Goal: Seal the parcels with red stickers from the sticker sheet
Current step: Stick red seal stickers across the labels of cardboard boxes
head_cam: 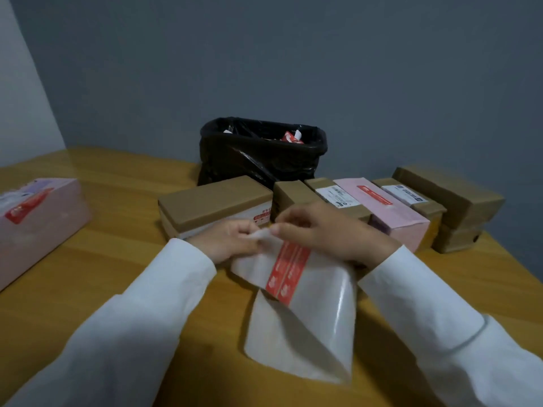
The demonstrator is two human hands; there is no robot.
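Note:
A glossy white sticker sheet [311, 312] lies folded on the wooden table [123, 259] in front of me, with two red stickers [288, 274] side by side on it. My left hand [229, 245] pinches the sheet's top edge. My right hand [326, 233] pinches the same edge right beside it. Behind my hands stand a brown parcel [214, 204], several more brown parcels [293, 195] and a pink parcel [390, 212] that carries a red sticker. Another pink parcel [38, 224] with a red sticker sits at the far left.
A bin lined with a black bag [261, 151] stands at the back against the grey wall, with scraps inside. Stacked brown boxes [458, 207] fill the right end of the parcel row, near the table's right edge.

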